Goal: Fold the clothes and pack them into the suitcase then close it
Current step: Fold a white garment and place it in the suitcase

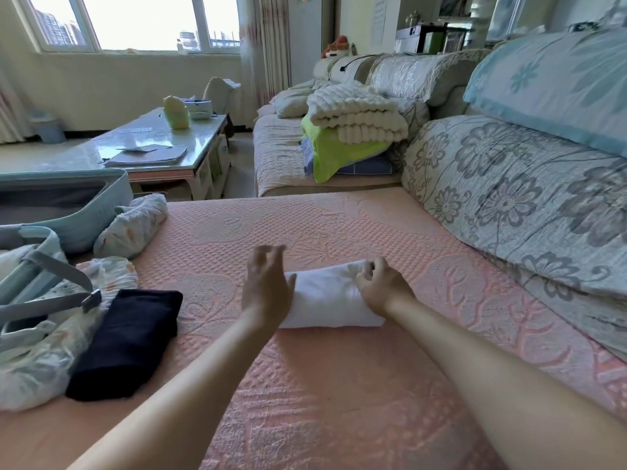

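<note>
In the lower middle of the frame a white garment (325, 300) lies on the pink quilted cover (339, 385) as a short, thick roll, with its length running from left to right in the picture. Both bare arms reach to it from the bottom edge.

The left hand (268, 286) is at the left end of the roll. Its palm is against the cloth and its fingers are spread and relaxed, lifted a little above the cover, so this grip is loose and has hold of nothing. The right hand (380, 286) rests on the upper right part of the roll. Its fingers are curled down and this grip pinches the white cloth near the far edge.

At the left edge of the frame stands the light blue suitcase (68, 212), opened, with grey straps (51, 300) across the nearer half. A dark garment (125, 340), folded, lies just beside it on the cover, partly over a pale flower-printed garment (40, 368). A second flower-printed piece (132, 225), rolled, lies near the suitcase lid, further up.

In the upper left is a glossy bench (152, 147) with papers on it. On the right, large flower-patterned cushions (509, 198) lean beside the cover, and folded blankets (356, 120) are stacked in the upper middle.
</note>
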`<act>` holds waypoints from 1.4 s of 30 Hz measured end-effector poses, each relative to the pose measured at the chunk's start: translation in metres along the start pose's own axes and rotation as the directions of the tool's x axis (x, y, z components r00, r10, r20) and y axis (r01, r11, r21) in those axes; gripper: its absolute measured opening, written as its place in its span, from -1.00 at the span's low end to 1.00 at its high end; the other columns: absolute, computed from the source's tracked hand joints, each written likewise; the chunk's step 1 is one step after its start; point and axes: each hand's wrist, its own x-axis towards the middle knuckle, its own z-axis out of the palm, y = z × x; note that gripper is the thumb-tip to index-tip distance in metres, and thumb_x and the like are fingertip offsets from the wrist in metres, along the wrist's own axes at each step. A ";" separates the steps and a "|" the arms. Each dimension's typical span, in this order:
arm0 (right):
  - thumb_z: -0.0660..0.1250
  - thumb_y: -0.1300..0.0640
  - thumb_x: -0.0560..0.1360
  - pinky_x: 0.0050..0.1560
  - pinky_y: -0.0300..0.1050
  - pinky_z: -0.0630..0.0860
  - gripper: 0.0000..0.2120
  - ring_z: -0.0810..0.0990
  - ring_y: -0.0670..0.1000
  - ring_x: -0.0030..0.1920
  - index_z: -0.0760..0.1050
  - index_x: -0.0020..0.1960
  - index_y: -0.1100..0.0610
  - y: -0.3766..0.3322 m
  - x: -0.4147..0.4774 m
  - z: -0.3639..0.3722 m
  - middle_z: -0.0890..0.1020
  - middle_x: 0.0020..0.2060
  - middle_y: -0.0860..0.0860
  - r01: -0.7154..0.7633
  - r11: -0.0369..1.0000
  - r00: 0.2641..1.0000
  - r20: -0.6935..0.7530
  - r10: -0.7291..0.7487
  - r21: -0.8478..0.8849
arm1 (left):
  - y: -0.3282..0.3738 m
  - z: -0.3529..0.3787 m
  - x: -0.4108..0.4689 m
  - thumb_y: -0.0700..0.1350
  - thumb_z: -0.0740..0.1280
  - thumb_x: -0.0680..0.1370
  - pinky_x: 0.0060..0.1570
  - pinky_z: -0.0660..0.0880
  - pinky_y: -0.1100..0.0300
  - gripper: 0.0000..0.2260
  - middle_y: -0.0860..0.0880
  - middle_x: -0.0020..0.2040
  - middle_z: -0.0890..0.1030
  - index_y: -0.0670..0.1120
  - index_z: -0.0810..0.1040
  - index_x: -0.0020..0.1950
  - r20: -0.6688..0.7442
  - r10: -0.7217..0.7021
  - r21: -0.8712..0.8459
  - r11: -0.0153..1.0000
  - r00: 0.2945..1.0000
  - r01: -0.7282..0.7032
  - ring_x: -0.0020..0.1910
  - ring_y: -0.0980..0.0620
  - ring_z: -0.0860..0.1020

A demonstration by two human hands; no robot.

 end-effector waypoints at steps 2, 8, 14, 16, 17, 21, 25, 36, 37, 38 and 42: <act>0.10 -0.03 0.60 0.18 0.07 0.45 -0.65 0.48 0.21 0.19 0.29 0.29 0.15 -0.003 0.005 0.008 0.44 0.24 0.18 0.041 0.938 0.997 -0.047 -0.060 -0.343 | 0.004 0.011 0.003 -0.19 0.35 0.53 0.28 0.40 -0.05 -0.62 -0.07 0.39 0.43 0.02 0.53 0.34 0.033 0.294 0.127 0.947 0.955 -0.296 0.36 -0.13 0.39; 0.01 -0.01 0.57 0.38 0.00 0.23 -0.52 0.41 0.12 0.37 0.44 0.39 0.08 -0.017 0.010 0.015 0.47 0.36 0.07 0.504 0.763 0.860 0.151 -0.488 -0.406 | 0.008 0.037 0.003 0.11 -0.15 0.64 0.36 0.16 0.09 -0.48 0.06 0.43 0.45 0.05 0.45 0.43 0.336 0.373 0.158 0.883 0.865 -0.442 0.46 0.01 0.33; -0.03 -0.10 0.68 0.56 0.01 0.04 -0.47 0.06 0.03 0.59 0.05 0.63 -0.04 -0.007 0.010 0.025 0.16 0.59 0.02 0.402 0.796 0.900 0.358 -0.250 -0.452 | -0.017 0.050 0.022 0.06 -0.04 0.71 0.54 -0.06 0.14 -0.57 0.08 0.57 0.25 0.04 0.23 0.58 0.507 0.307 0.045 0.924 0.805 -0.380 0.57 0.09 0.09; -0.03 -0.13 0.67 0.56 0.06 0.07 -0.46 0.04 0.05 0.59 0.02 0.62 -0.09 -0.007 0.010 0.025 0.15 0.59 0.02 0.387 0.804 0.901 0.370 -0.226 -0.451 | -0.023 0.049 0.023 0.07 -0.05 0.71 0.54 -0.07 0.12 -0.56 0.06 0.58 0.21 0.04 0.20 0.59 0.537 0.261 0.040 0.942 0.802 -0.333 0.58 0.08 0.06; -0.03 -0.14 0.67 0.55 0.07 0.08 -0.46 0.04 0.06 0.59 0.00 0.62 -0.12 -0.007 0.010 0.024 0.16 0.59 0.03 0.384 0.803 0.901 0.377 -0.217 -0.456 | -0.025 0.045 0.023 0.07 -0.06 0.71 0.55 -0.07 0.11 -0.55 0.05 0.59 0.19 0.03 0.18 0.59 0.547 0.232 0.059 0.948 0.804 -0.314 0.58 0.07 0.04; -0.05 -0.19 0.65 0.53 0.11 0.10 -0.46 0.10 0.11 0.57 0.01 0.61 -0.18 -0.009 0.006 0.019 0.20 0.57 0.04 0.389 0.789 0.898 0.388 -0.208 -0.475 | -0.026 0.024 0.014 0.05 -0.05 0.70 0.55 -0.07 -0.02 -0.54 -0.04 0.60 0.17 -0.06 0.22 0.57 0.448 0.149 0.348 0.879 0.882 -0.326 0.59 -0.03 0.03; -0.06 -0.29 0.62 0.52 0.12 0.12 -0.41 0.13 0.15 0.56 0.03 0.61 -0.18 -0.015 -0.001 0.008 0.17 0.59 0.03 0.369 0.752 0.902 0.406 -0.148 -0.546 | -0.014 0.002 -0.017 -0.17 0.26 0.56 0.33 0.28 -0.02 -0.68 -0.04 0.37 0.42 -0.04 0.48 0.32 0.144 0.220 0.292 0.922 0.965 -0.254 0.38 -0.12 0.35; 0.05 -0.26 0.63 0.01 -0.02 0.45 -0.46 0.57 0.18 0.16 0.53 0.19 0.16 -0.034 -0.074 0.003 0.60 0.15 0.18 0.447 0.725 0.873 0.433 -0.225 -0.523 | -0.002 -0.007 -0.034 0.07 0.39 0.53 0.02 0.53 0.13 -0.57 -0.15 0.17 0.60 -0.16 0.50 0.28 0.428 -0.388 -0.162 0.855 0.816 0.492 0.09 -0.11 0.57; 0.05 -0.25 0.63 0.04 0.00 0.46 -0.47 0.57 0.18 0.17 0.53 0.19 0.15 -0.033 -0.077 0.003 0.60 0.16 0.18 0.468 0.710 0.866 0.431 -0.252 -0.525 | 0.001 -0.006 -0.033 0.03 0.43 0.51 -0.17 0.51 0.22 -0.66 -0.10 0.03 0.63 -0.14 0.55 0.17 0.444 -0.392 -0.245 0.812 0.806 0.529 -0.06 -0.04 0.59; 0.04 -0.26 0.63 0.06 0.01 0.48 -0.47 0.57 0.18 0.17 0.53 0.19 0.14 -0.031 -0.079 0.002 0.59 0.16 0.17 0.483 0.701 0.862 0.428 -0.274 -0.524 | 0.003 -0.005 -0.031 -0.02 0.48 0.48 -0.27 0.48 0.26 -0.71 -0.08 -0.06 0.64 -0.14 0.58 0.11 0.466 -0.397 -0.325 0.755 0.791 0.570 -0.14 0.00 0.59; 0.02 -0.34 0.59 -0.04 -0.01 0.41 -0.48 0.59 0.14 0.12 0.51 0.11 0.05 -0.022 -0.074 0.001 0.62 0.12 0.09 0.489 0.685 0.869 0.373 -0.326 -0.540 | 0.005 -0.003 -0.023 -0.15 0.56 0.40 -0.16 0.63 0.05 -0.64 -0.20 -0.04 0.69 -0.24 0.61 0.13 0.589 -0.344 -0.523 0.529 0.732 0.669 -0.12 -0.12 0.68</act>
